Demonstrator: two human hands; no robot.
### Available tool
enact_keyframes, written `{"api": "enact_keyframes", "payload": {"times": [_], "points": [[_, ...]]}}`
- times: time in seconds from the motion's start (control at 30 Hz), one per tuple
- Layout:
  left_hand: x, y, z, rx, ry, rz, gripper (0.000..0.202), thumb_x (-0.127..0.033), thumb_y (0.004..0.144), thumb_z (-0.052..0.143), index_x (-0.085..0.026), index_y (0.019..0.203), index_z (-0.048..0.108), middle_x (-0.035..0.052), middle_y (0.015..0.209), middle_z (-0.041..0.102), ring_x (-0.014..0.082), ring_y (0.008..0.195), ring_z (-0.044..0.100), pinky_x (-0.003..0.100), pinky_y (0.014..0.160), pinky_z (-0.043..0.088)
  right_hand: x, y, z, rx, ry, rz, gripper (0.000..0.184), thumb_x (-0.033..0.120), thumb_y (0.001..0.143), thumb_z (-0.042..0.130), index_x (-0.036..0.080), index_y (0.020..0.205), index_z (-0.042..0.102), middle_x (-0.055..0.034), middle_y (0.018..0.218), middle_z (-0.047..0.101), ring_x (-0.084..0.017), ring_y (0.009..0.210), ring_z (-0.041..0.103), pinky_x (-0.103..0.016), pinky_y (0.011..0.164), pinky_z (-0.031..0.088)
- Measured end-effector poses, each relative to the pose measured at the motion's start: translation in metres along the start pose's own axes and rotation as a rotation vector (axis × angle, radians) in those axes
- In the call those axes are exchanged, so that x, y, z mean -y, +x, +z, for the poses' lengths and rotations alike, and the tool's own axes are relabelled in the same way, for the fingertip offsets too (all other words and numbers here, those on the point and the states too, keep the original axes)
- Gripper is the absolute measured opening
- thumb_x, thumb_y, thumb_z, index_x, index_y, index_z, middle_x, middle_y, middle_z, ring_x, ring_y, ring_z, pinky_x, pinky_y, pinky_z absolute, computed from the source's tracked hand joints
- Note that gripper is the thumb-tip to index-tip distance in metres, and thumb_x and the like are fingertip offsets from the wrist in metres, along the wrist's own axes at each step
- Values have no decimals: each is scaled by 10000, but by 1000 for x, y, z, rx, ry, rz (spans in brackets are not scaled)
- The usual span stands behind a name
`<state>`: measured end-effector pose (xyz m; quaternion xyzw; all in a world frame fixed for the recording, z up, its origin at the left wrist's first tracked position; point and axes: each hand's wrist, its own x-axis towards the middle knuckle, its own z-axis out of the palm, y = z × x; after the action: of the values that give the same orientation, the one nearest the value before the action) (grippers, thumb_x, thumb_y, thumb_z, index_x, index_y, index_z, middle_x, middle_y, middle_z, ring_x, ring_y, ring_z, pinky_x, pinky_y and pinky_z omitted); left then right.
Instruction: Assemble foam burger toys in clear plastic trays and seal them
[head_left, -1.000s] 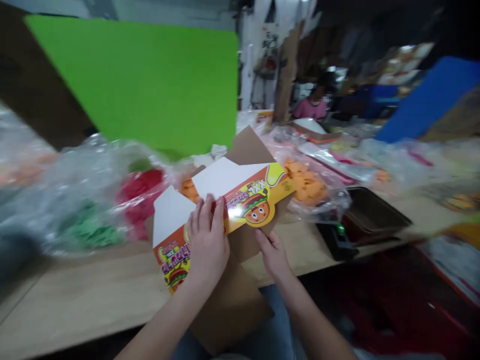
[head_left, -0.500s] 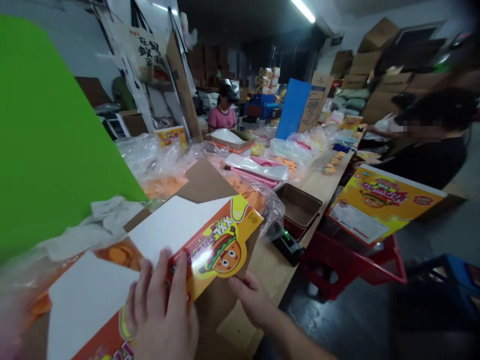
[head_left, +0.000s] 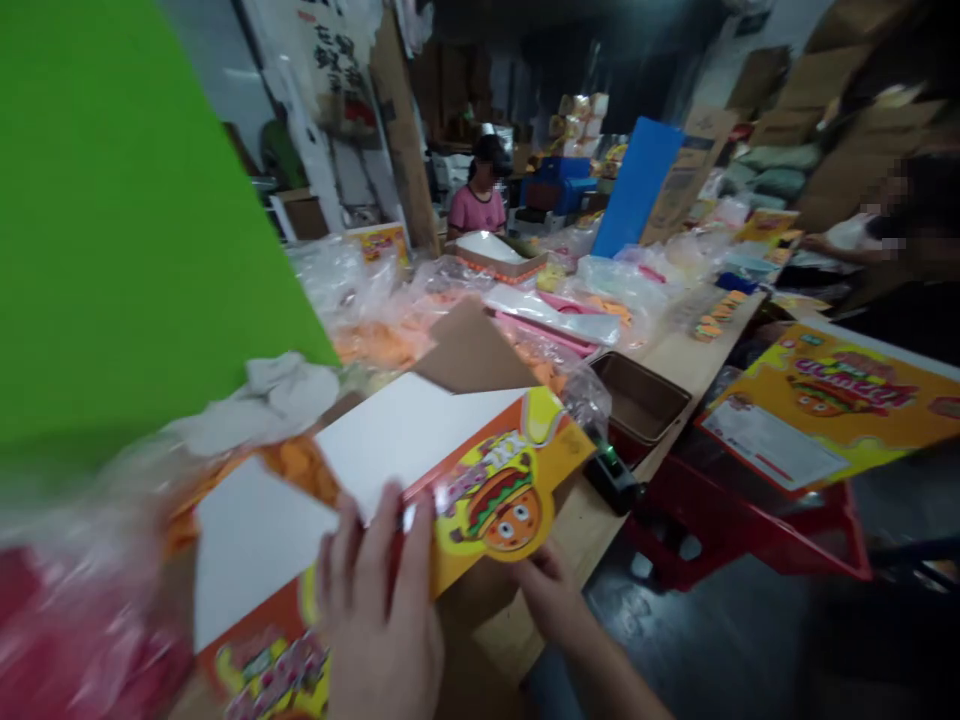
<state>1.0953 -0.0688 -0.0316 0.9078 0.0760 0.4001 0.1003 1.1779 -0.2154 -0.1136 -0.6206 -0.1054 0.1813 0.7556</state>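
Carton (head_left: 416,430) — left grip (head_left: 379,585) spread across, right grip (head_left: 544,585) pinching edge.

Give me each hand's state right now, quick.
Left hand: open, laid across the printed carton.
Right hand: at the carton's near edge, fingertips partly hidden; whether it grips cannot be told.

Orange-and-yellow carton (head_left: 480,505), cartoon burger print, open, white flaps, tilted, over wooden table (head_left: 577,530)
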Motion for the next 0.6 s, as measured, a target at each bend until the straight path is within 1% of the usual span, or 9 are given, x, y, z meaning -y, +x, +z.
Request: {"api": "enact_keyframes", "payload": {"times": [0.07,0.17,0.23,0.27,0.33,0.4,0.43,0.5,0.6], "points": [[-14,-13,-19,3,-26,52,727,5,748,439,-246,1394,218,83,1384,364,352,1303,216,568,1025,252,-10,-17,-18,-70,-93,-44,276,414,644,677,202,820,678,-50,847,688,-227,826,622,-373,774,499],[-30,-35,-60,-24,-45,121,694,19,775,402,-205,1399,197,91,1400,331,330,1314,197,528,1036,287,-13,-40,-56,-40,-203,-103,270,359,636,672,178,835,676,-79,885,683,-254,856,618,-407,788,500],[-36,-54,-92,-23,-2,131,665,13,789,388,-164,1399,191,125,1432,251,327,1318,187,499,1034,313,-7,-49,-82,-120,-265,-181,327,365,665,640,159,918,656,-91,914,676,-259,887,613,-415,799,497],[-38,-65,-108,-7,38,142,643,9,794,382,-152,1393,211,138,1442,219,334,1319,177,499,1031,318,-3,-52,-92,-159,-311,-238,380,371,687,618,157,1000,630,-96,983,659,-259,947,596,-412,825,487],[-41,-91,-136,57,140,189,588,-9,802,391,-144,1365,287,138,1450,194,363,1319,141,525,1025,313,3,-55,-105,-164,-408,-364,495,365,720,583,178,1176,531,-98,1180,569,-251,1096,519,-405,913,436],[-45,-119,-158,85,233,256,530,-38,806,424,-136,1324,367,119,1442,229,388,1316,106,557,1021,298,4,-56,-105,-91,-479,-468,580,341,741,552,202,1287,412,-92,1325,439,-239,1198,428,-413,989,361],[-46,-132,-165,69,268,279,506,-54,807,443,-129,1305,394,112,1433,257,390,1315,103,567,1024,288,3,-56,-101,-39,-514,-493,599,336,741,543,200,1303,386,-98,1340,419,-243,1206,417,-427,998,346],[-48,-155,-175,20,303,317,469,-79,811,463,-113,1277,424,112,1408,313,370,1315,140,575,1036,267,-2,-56,-84,103,-594,-479,581,342,709,560,188,1257,442,-118,1268,494,-269,1150,469,-453,966,374],[-41,-181,-177,-17,300,373,430,-101,817,472,-117,1246,454,103,1362,393,324,1295,251,587,1053,227,-13,-56,-52,317,-673,-407,411,368,649,612,207,1027,617,-127,1037,634,-302,978,575,-437,858,459]]}}
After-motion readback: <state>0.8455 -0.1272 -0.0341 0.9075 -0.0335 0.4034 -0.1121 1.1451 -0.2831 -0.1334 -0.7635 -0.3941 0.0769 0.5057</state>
